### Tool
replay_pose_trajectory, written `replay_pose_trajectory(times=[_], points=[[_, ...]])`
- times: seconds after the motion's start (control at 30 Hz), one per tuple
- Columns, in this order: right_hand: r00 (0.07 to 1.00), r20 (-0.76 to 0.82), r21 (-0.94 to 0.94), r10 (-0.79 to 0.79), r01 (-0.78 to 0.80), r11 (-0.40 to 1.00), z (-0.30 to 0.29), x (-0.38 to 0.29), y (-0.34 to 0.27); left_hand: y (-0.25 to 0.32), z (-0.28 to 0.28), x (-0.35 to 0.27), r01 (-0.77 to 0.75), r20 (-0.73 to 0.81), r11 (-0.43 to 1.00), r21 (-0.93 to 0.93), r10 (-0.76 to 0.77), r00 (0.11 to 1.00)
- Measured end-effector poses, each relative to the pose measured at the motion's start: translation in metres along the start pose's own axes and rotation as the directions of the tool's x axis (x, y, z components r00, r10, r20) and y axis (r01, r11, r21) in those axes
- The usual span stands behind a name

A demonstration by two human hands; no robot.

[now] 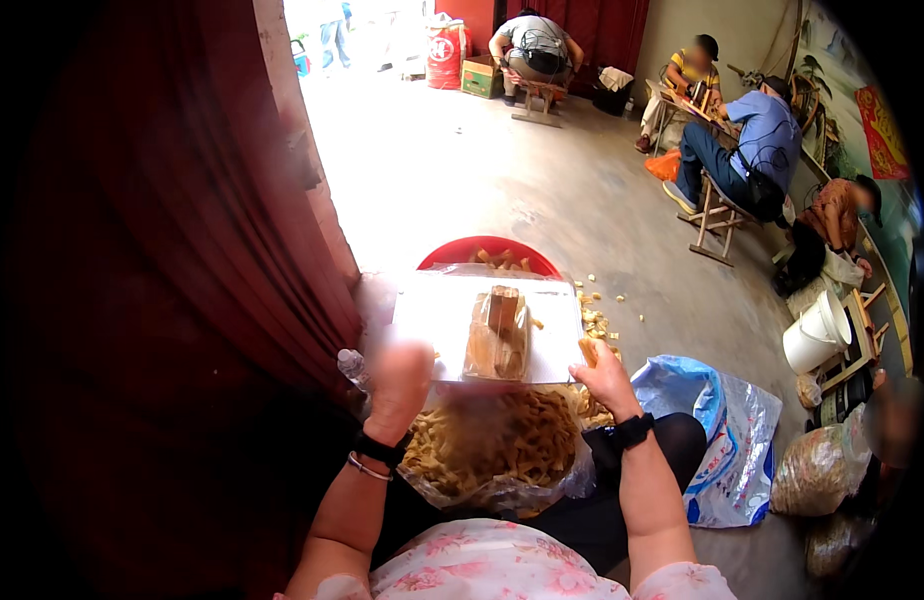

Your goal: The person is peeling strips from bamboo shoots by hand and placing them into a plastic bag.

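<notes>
In front of me a white board or tray (424, 300) lies level over my lap. A wooden block with an upright wooden handle-like piece (503, 309) stands on it, its base (492, 352) wrapped in clear plastic. My right hand (610, 384) is at the board's right edge, with a tan strip (588, 351) pinched between thumb and fingers. By the left edge, my left hand (399, 379) is curled and motion-blurred; its grip is unclear. Below the board, a plastic-lined container holds a heap of tan, dried-looking strips (499, 442).
Beyond the board sits a red basin (462, 249) with more strips. Tan bits (595, 322) litter the floor at right. A plastic sack (721, 450) lies by my right knee, a clear bottle (351, 364) at left. A white bucket (817, 334) and several seated people are farther off.
</notes>
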State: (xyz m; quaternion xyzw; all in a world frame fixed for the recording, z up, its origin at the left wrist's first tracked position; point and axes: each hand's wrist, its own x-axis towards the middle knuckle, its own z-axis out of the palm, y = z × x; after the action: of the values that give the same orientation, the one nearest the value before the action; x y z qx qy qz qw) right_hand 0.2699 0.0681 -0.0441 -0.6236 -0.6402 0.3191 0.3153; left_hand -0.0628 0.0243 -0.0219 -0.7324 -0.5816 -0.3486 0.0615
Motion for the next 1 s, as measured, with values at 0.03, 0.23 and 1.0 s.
replay_pose_trajectory(times=[0.03,0.23,1.0], points=[[1.0,0.002,0.023,-0.026,0.026,0.999,0.0,-0.001,0.001,0.001,-0.002,0.001,0.027,0.018,0.999,-0.035,-0.026,0.999],[0.999,0.034,-0.031,-0.017,0.018,0.999,-0.005,-0.002,-0.006,0.007,-0.004,-0.003,0.027,0.052,1.0,-0.001,-0.027,0.998],[0.637,0.725,0.344,-0.261,-0.008,0.939,0.034,-0.079,-0.077,0.082,-0.025,-0.028,0.308,0.459,0.547,-0.778,0.16,0.874]])
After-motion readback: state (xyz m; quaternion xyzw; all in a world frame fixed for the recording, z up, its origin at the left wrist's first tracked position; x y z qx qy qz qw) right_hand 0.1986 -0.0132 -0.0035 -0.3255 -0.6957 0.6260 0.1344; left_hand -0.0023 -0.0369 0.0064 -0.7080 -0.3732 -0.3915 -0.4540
